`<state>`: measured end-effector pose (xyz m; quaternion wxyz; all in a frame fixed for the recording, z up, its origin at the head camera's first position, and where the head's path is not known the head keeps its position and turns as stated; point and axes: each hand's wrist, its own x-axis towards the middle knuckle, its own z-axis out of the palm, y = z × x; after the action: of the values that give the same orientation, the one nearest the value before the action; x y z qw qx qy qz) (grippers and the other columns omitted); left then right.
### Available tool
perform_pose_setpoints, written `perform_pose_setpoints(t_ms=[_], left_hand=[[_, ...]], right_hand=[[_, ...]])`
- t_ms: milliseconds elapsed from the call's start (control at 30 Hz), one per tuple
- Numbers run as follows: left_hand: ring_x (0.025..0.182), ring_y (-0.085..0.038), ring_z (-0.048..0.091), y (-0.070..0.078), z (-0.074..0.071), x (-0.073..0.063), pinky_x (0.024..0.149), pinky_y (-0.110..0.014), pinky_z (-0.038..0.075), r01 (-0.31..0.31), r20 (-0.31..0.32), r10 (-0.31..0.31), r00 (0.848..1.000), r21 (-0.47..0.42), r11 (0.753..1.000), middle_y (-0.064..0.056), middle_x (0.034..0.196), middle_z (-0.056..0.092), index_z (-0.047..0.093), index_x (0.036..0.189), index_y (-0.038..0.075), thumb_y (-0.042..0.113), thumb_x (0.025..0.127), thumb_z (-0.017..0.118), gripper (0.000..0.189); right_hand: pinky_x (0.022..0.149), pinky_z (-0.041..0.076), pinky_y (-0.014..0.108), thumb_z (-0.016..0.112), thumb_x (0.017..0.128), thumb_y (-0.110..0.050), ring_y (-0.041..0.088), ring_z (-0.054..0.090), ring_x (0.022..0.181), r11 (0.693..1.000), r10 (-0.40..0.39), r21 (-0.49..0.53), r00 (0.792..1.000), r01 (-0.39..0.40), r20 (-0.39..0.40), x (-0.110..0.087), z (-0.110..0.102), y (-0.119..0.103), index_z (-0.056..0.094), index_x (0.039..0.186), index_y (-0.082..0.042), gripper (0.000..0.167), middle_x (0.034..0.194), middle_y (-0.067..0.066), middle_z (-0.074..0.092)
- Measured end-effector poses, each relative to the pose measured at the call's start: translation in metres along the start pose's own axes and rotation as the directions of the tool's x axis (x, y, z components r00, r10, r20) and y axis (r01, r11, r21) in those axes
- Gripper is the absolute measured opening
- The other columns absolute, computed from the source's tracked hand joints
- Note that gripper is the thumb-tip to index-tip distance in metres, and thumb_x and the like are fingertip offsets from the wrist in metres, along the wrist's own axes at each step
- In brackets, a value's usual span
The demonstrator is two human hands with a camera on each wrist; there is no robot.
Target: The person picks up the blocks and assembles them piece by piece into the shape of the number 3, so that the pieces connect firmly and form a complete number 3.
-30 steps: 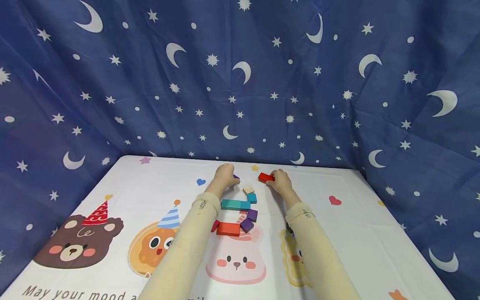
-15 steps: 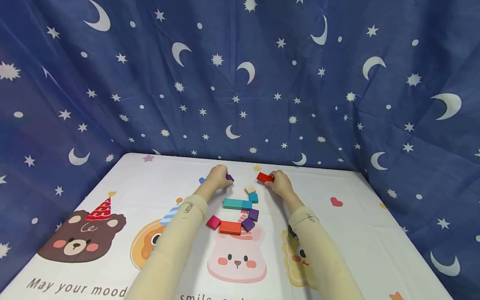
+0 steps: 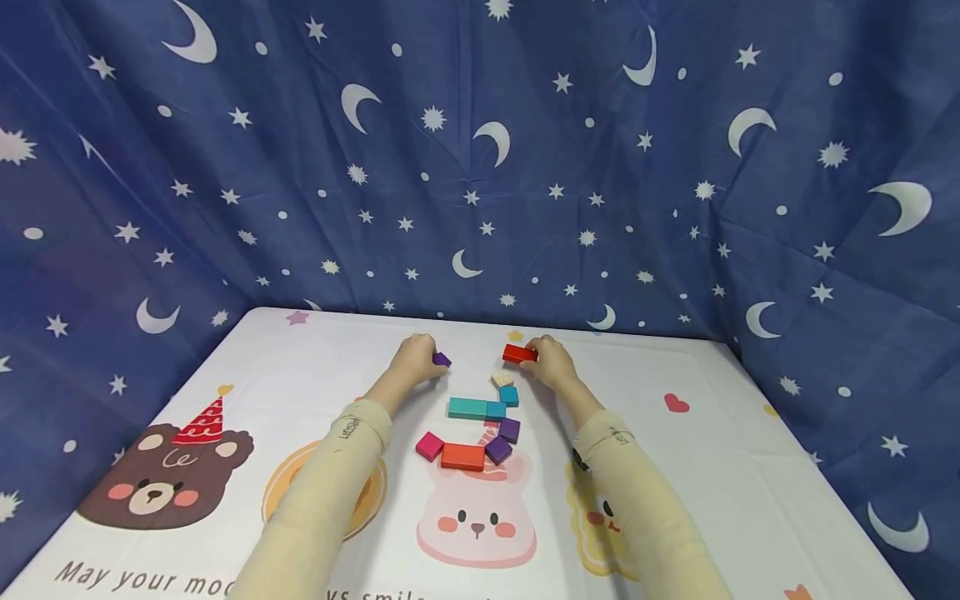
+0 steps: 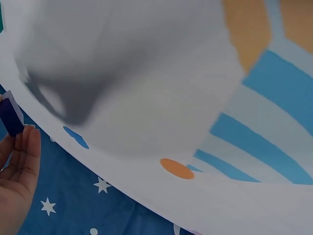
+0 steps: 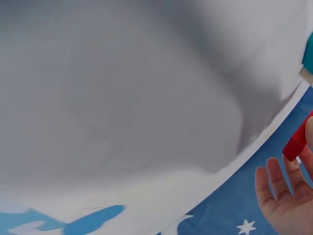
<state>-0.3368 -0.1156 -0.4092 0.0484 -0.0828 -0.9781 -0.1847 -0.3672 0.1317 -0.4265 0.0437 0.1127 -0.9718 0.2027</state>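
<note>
A small purple block (image 3: 442, 359) is pinched by my left hand (image 3: 414, 360) near the back of the table; the left wrist view shows the same purple block (image 4: 11, 116) at the fingertips. To its right, my right hand (image 3: 552, 363) holds a red oblong block (image 3: 518, 353) by one end. In the right wrist view the red block (image 5: 296, 142) sits between thumb and fingers. Below the hands lies a bent row of blocks: a pale wooden one (image 3: 502, 381), a blue one (image 3: 509, 396), a teal oblong (image 3: 467, 408) and an orange-red oblong (image 3: 462, 457).
Two purple blocks (image 3: 498, 450) join the row on its right side, and a pink-red block (image 3: 429, 446) ends it at the left. A dark object (image 3: 579, 460) is partly hidden by the right sleeve. A star-patterned curtain (image 3: 480, 208) stands behind the table.
My left hand has moved left with the purple block, away from the row, uncovering the pink-red block. My right hand, with the red block, has shifted slightly left.
</note>
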Motion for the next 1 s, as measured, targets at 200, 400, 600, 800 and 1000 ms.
perform_pose_setpoints(t_ms=[200,400,600,800,1000], left_hand=[[0.077,-0.025,0.062,-0.007,-0.005,-0.007,0.078,-0.036,0.052,0.006,0.007,-0.006,1.000,0.013,1.000,-0.014,0.082,0.069,0.067,0.085,-0.004,0.020,0.075,0.077,0.028],[0.078,-0.024,0.061,-0.010,-0.009,-0.009,0.080,-0.036,0.052,0.018,0.038,-0.019,0.999,0.024,1.000,-0.014,0.085,0.068,0.067,0.089,-0.004,0.021,0.075,0.076,0.030],[0.077,-0.022,0.059,-0.015,-0.011,-0.009,0.079,-0.035,0.051,0.031,0.057,-0.033,0.998,0.034,0.999,-0.013,0.086,0.067,0.066,0.089,-0.004,0.022,0.075,0.077,0.031],[0.077,-0.023,0.060,-0.020,-0.011,-0.010,0.079,-0.035,0.052,0.031,0.061,-0.033,0.998,0.033,0.999,-0.014,0.085,0.066,0.065,0.088,-0.004,0.021,0.074,0.078,0.031],[0.078,-0.023,0.059,-0.024,-0.006,-0.010,0.080,-0.035,0.052,0.052,0.084,-0.056,0.995,0.048,0.998,-0.013,0.085,0.066,0.065,0.088,-0.004,0.020,0.076,0.076,0.029]], right_hand=[[0.088,0.050,0.039,0.071,0.083,-0.015,0.026,0.059,0.089,0.998,-0.059,0.006,0.998,0.058,0.021,0.005,0.003,-0.017,0.065,0.111,0.003,0.033,0.102,0.017,0.063],[0.090,0.050,0.039,0.072,0.083,-0.015,0.027,0.060,0.093,0.997,-0.069,0.021,0.996,0.068,0.064,0.009,0.007,-0.033,0.065,0.111,0.002,0.033,0.106,0.017,0.064],[0.091,0.050,0.038,0.071,0.083,-0.016,0.026,0.058,0.094,0.996,-0.074,0.059,0.991,0.067,0.109,0.014,0.013,-0.046,0.066,0.110,0.000,0.032,0.108,0.016,0.063],[0.091,0.050,0.038,0.073,0.082,-0.016,0.024,0.059,0.092,0.995,-0.091,0.064,0.982,0.081,0.166,0.015,0.020,-0.054,0.067,0.109,-0.001,0.031,0.106,0.015,0.065],[0.091,0.050,0.038,0.076,0.080,-0.018,0.024,0.059,0.092,0.996,-0.089,0.041,0.976,0.083,0.200,0.017,0.024,-0.061,0.068,0.107,-0.002,0.032,0.105,0.014,0.067]])
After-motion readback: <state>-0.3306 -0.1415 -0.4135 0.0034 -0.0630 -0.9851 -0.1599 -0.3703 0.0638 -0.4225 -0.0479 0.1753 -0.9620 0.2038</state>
